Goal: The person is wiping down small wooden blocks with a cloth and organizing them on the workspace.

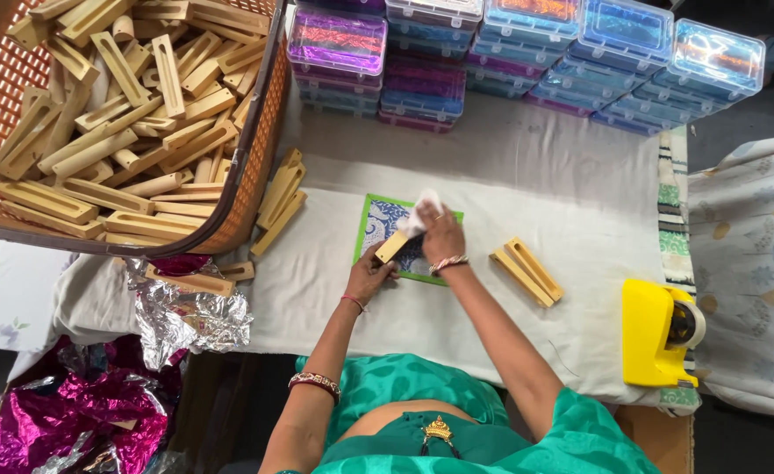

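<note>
Wiping a wooden block

Working over the white cloth [510, 175], on the green-edged mat [371, 230], our left hand [368, 279] pinches the wooden block [391, 247] at its near end. It looks stiff and light. Our right hand [440, 235] closes on a soft white rag [419, 215].

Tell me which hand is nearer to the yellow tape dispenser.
Right. The right hand rests on the green-bordered mat, holding a white cloth, on the side toward the tape dispenser. The left hand lies farther away, gripping the wooden piece.
</note>
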